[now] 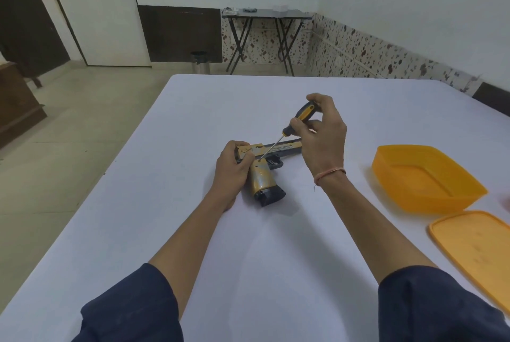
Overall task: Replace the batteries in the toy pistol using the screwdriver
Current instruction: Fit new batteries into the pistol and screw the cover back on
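White walls and speckled skirting tiles ring the room, with a folding table [265,14] against the far wall. Nearer, a pale cloth covers the worktop [165,203]. The toy pistol [266,180] lies on its side near the middle of it, grip toward the person. The left hand [234,168] curls over its rear end and pins it down. The right hand [323,132] pinches the black-and-yellow handle of the screwdriver [302,115], whose shaft slants down to a tip at the top of the grip.

This looks like the unscrewing step on the battery cover, early in the task, since the pistol appears closed and no batteries are in sight. Next, the tip needs to sit squarely in the screw head, under downward pressure, while the handle turns. An open orange tub [386,173] and its lid [474,253] sit off to the right, handy for a loose screw.
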